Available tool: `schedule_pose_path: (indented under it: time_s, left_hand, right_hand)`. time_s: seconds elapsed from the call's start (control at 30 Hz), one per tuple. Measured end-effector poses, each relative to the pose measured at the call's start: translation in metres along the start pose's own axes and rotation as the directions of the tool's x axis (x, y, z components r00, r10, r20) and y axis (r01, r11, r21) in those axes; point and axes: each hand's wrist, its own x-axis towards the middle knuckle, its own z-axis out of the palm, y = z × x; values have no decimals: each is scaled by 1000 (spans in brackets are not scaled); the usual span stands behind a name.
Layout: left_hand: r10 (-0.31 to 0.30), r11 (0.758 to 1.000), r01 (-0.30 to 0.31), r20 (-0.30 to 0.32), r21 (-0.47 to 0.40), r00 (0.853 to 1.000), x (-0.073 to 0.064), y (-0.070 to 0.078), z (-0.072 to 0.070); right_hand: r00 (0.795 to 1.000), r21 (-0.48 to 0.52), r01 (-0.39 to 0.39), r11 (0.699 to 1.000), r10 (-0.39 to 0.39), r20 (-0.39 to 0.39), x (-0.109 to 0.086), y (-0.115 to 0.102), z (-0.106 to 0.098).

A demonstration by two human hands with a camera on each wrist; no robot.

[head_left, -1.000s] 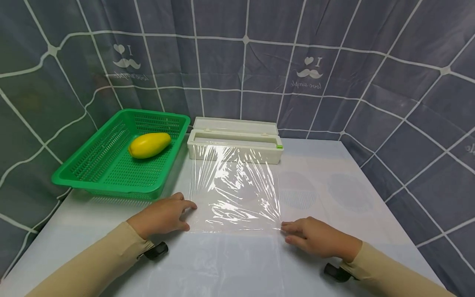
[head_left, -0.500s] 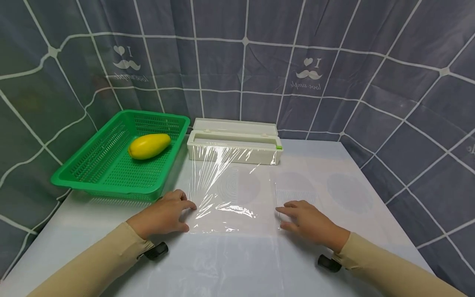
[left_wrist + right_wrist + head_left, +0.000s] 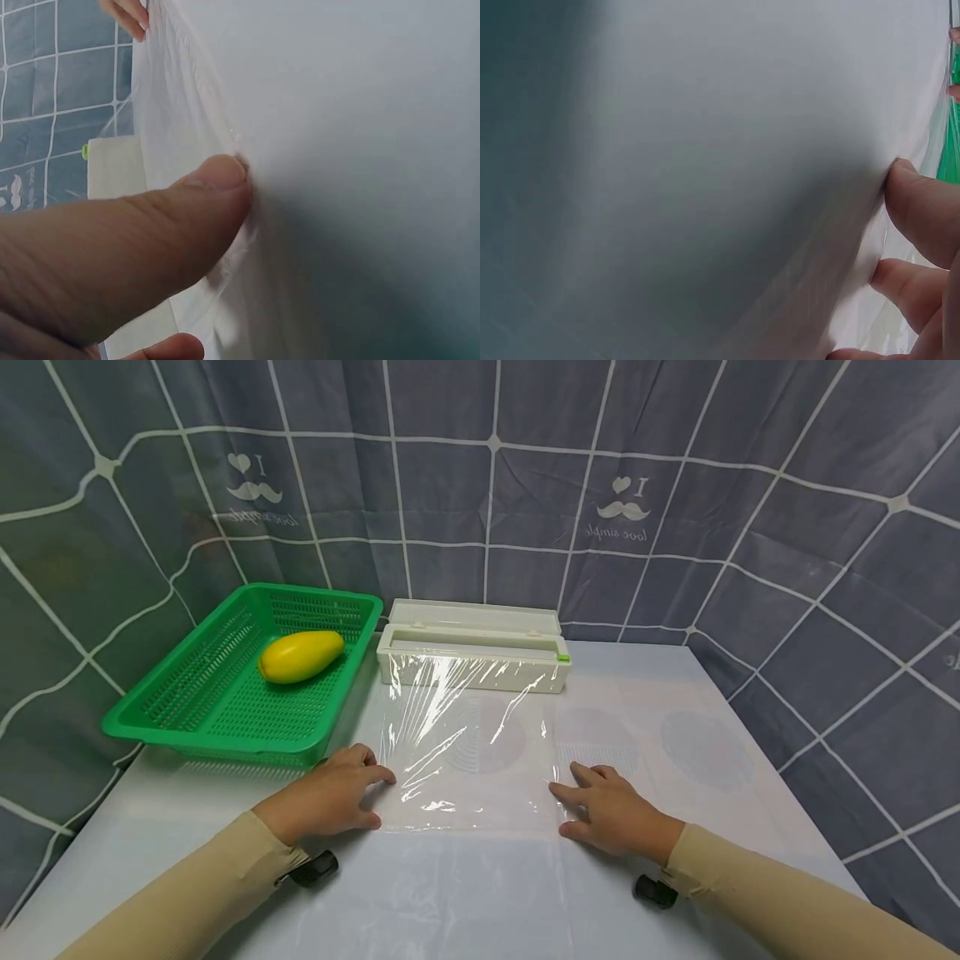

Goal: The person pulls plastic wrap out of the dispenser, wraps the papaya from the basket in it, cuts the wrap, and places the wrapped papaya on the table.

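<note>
Both hands (image 3: pixel 322 802) (image 3: pixel 622 814) touch film (image 3: pixel 457 777), fingers (image 3: pixel 570 792) spread, before a curtain (image 3: pixel 442 497) reading, mirrored, "love simple".

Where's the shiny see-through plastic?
In the head view, the clear film spreads over the middle of the table, between the left hand and right hand, reaching to the white box.

White glare streaks the film (image 3: pixel 465 768) (both wrist views look dimmer).
</note>
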Motion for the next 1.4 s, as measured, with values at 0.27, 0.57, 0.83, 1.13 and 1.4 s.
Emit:
schedule_pose_path:
  time_s: [0.27, 0.57, 0.83, 1.13, 1.4]
  left_hand:
    - [28, 1000, -28, -12, 10, 1000, -7, -5, 3]
    - [76, 993, -70, -55, 95, 996, -19, -10, 2]
    - [95, 990, -91, -24, 105, 995, -30, -14, -1]
    - [86, 987, -86, 6, 135, 996, -34, -13, -7]
    - [37, 990, -48, 90, 131, 995, -41, -9, -22]
  right_hand:
    - [1000, 50, -17, 999, 16, 5, 0, -1, 0]
    - [999, 62, -36, 997, 35, 21, 2, 0, 3]
    - [1000, 58, -27, 998, 26, 17, 2, 1, 4]
    - [999, 55, -42, 998, 41, 21, 1, 0, 4]
    - [999, 40, -36, 999, 36, 15, 1, 1, 5]
